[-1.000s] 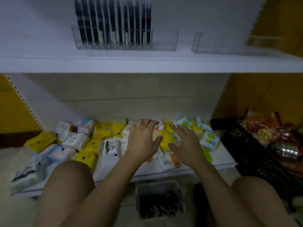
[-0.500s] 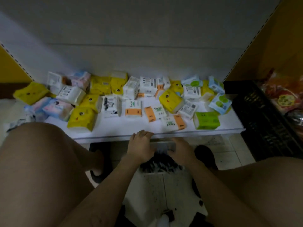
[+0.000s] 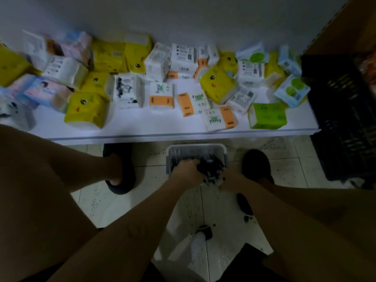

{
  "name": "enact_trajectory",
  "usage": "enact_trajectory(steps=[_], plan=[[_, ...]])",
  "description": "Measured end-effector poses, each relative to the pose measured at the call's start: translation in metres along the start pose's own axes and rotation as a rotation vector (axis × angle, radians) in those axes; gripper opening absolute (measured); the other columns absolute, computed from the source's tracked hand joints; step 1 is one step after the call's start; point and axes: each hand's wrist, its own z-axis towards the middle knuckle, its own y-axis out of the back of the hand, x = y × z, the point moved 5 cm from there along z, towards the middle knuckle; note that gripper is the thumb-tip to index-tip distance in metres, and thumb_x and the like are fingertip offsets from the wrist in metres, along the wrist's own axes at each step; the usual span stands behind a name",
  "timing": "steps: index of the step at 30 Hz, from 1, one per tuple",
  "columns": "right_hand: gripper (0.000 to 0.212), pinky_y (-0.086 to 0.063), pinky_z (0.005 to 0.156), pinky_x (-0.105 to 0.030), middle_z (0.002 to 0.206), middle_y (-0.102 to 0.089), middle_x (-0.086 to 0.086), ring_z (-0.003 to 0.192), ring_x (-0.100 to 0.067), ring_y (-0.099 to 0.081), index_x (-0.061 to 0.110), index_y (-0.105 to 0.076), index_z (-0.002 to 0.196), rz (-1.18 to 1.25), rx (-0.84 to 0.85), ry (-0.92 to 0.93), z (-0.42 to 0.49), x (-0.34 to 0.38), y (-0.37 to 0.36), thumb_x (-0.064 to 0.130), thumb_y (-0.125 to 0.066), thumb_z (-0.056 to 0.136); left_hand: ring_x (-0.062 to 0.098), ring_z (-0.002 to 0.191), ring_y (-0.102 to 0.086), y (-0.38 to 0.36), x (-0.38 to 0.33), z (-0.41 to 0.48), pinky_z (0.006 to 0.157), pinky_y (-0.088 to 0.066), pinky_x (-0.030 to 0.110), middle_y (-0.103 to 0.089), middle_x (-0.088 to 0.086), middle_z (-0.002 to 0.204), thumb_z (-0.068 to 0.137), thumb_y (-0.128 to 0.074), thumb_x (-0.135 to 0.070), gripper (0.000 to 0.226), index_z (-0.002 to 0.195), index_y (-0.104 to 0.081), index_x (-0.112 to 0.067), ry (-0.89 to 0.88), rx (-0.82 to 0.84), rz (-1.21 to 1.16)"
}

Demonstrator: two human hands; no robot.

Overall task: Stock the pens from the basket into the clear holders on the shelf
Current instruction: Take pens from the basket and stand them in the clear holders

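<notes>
- Down nearest the camera, two bare thighs are framing the view at left and right, and both forearms are reaching forward between them towards the floor (image 3: 142, 200).
- On the tiles between the forearms a small white and black object (image 3: 200, 238) is lying, too blurred to name.
- Further forward, the left hand (image 3: 188, 170) is closing its fingers (image 3: 196, 164) round a thick bundle of black pens (image 3: 211, 166) from the left side.
- Opposite it, the right hand (image 3: 231, 179) is pressing in from the right, its fingers curling under the same bundle, so both hands are gripping the pens together.
- The bundle is sitting partly inside a pale grey basket (image 3: 195, 147), over its near right part; a few more dark pens are showing along the basket's left wall.
- The basket is standing on the tiled floor, just in front of the front edge of the low white shelf (image 3: 162, 127).
- Two dark slippers are flanking the basket, the left slipper (image 3: 122, 180) well apart from it and the right slipper (image 3: 255, 164) near it.
- On the shelf, soft tissue packs are lying scattered: a yellow pack (image 3: 86, 110) near the front edge at left, orange-and-white packs (image 3: 219, 119) in the middle, a green pack (image 3: 268, 116) towards the front right corner.
- Beyond the shelf's right end a black crate (image 3: 343, 119) is standing.
</notes>
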Motion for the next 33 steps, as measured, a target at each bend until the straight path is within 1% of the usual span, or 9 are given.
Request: enact_trajectory(steps=[1, 3, 5, 7, 9, 14, 18, 26, 33], plan=[[0.038, -0.024, 0.081, -0.022, 0.129, -0.053, -0.017, 0.061, -0.002, -0.019, 0.012, -0.053, 0.131, -0.012, -0.007, 0.012, 0.004, -0.001, 0.000, 0.017, -0.057, 0.094, 0.025, 0.101, -0.061, -0.011, 0.000, 0.002, 0.089, -0.053, 0.041, -0.066, 0.009, 0.111, 0.091, -0.059, -0.028, 0.033, 0.119, -0.062, -0.012, 0.002, 0.015, -0.021], [0.045, -0.022, 0.081, -0.023, 0.141, -0.045, -0.019, 0.070, -0.007, -0.032, 0.006, -0.049, 0.136, 0.032, -0.020, -0.002, 0.011, -0.003, -0.002, 0.018, -0.057, 0.093, 0.025, 0.100, -0.061, -0.029, 0.001, 0.005, 0.088, -0.053, 0.042, -0.066, 0.008, 0.110, 0.092, -0.056, -0.028, 0.031, 0.118, -0.063, -0.012, 0.017, 0.054, -0.059], [0.049, -0.028, 0.084, -0.027, 0.143, -0.042, -0.019, 0.102, -0.020, -0.046, 0.009, -0.047, 0.138, 0.071, -0.025, -0.019, 0.017, -0.004, -0.011, 0.020, -0.059, 0.091, 0.024, 0.106, -0.059, -0.043, 0.003, 0.008, 0.091, -0.052, 0.037, -0.064, 0.007, 0.117, 0.091, -0.057, -0.025, 0.033, 0.123, -0.061, -0.015, 0.037, 0.083, -0.081], [0.057, -0.034, 0.098, -0.037, 0.149, -0.031, -0.018, 0.131, -0.033, -0.038, 0.014, -0.041, 0.142, 0.078, -0.017, -0.054, 0.018, -0.005, -0.018, 0.021, -0.060, 0.089, 0.024, 0.114, -0.055, -0.053, 0.007, 0.011, 0.094, -0.049, 0.034, -0.059, 0.006, 0.127, 0.090, -0.060, -0.025, 0.042, 0.131, -0.055, -0.017, 0.065, 0.095, -0.089], [0.060, -0.030, 0.109, -0.041, 0.153, -0.022, -0.016, 0.138, -0.038, -0.028, 0.016, -0.038, 0.144, 0.090, -0.044, -0.074, 0.022, -0.012, -0.018, 0.021, -0.061, 0.089, 0.024, 0.118, -0.053, -0.061, 0.011, 0.014, 0.096, -0.048, 0.033, -0.056, 0.006, 0.132, 0.090, -0.062, -0.025, 0.047, 0.135, -0.051, -0.018, 0.085, 0.114, -0.077], [0.052, -0.031, 0.108, -0.038, 0.148, -0.029, -0.018, 0.135, -0.035, -0.031, 0.012, -0.045, 0.138, 0.086, -0.045, -0.073, 0.039, -0.026, -0.012, 0.019, -0.061, 0.090, 0.025, 0.113, -0.056, -0.067, 0.001, 0.028, 0.088, -0.046, 0.029, -0.057, 0.009, 0.129, 0.092, -0.060, -0.024, 0.042, 0.132, -0.052, -0.013, 0.079, 0.116, -0.075], [0.040, -0.039, 0.099, -0.037, 0.135, -0.048, -0.020, 0.125, -0.036, -0.045, 0.006, -0.055, 0.128, 0.118, -0.020, -0.108, 0.048, -0.027, -0.011, 0.019, -0.055, 0.090, 0.026, 0.112, -0.057, -0.062, -0.013, 0.037, 0.091, -0.048, 0.033, -0.059, 0.011, 0.127, 0.095, -0.056, -0.022, 0.038, 0.131, -0.054, -0.011, 0.048, 0.100, -0.069], [0.038, -0.038, 0.099, -0.039, 0.135, -0.046, -0.023, 0.125, -0.035, -0.044, 0.002, -0.055, 0.127, 0.170, -0.035, -0.095, 0.050, -0.035, -0.015, 0.018, -0.051, 0.093, 0.024, 0.109, -0.058, -0.066, -0.010, 0.048, 0.088, -0.049, 0.031, -0.060, 0.011, 0.125, 0.095, -0.055, -0.024, 0.037, 0.129, -0.055, -0.010, 0.104, 0.169, -0.011], [0.029, -0.036, 0.072, -0.023, 0.111, -0.063, -0.015, 0.093, -0.026, -0.057, 0.005, -0.062, 0.114, 0.233, -0.096, 0.046, 0.041, -0.043, -0.023, 0.015, -0.039, 0.100, 0.025, 0.112, -0.056, -0.077, -0.021, 0.064, 0.091, -0.048, 0.030, -0.059, 0.010, 0.127, 0.096, -0.052, -0.020, 0.034, 0.129, -0.056, -0.011, 0.103, 0.204, 0.018]])
